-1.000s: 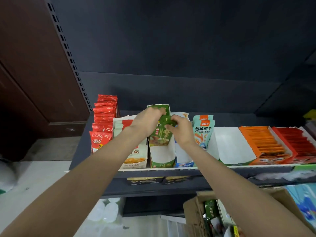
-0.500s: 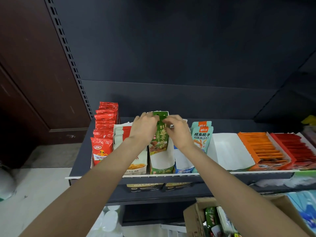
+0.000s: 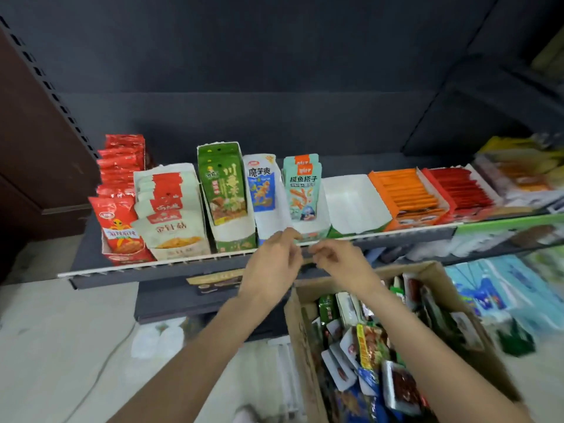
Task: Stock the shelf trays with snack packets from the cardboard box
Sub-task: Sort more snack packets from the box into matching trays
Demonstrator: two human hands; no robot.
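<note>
Green snack packets (image 3: 224, 190) stand upright in the green tray (image 3: 235, 238) on the shelf, third from the left. My left hand (image 3: 271, 264) and my right hand (image 3: 338, 259) hang side by side in front of the shelf's front edge, below the trays, fingers loosely curled and holding nothing. Just below my right hand, at the lower right, the open cardboard box (image 3: 305, 337) is full of several mixed snack packets (image 3: 372, 346).
Along the shelf (image 3: 91, 270) stand red packets (image 3: 119, 221), a white tray of cream packets (image 3: 171, 215), blue-and-white packets (image 3: 261, 190), teal packets (image 3: 302, 190), an empty white tray (image 3: 354, 206), an orange tray (image 3: 406, 193) and a red tray (image 3: 457, 190). Blue packs (image 3: 500, 288) lie lower right.
Both hands have let go of the green packet, now left in its tray, and dropped back below the shelf edge. The view has tilted down, showing more of the box.
</note>
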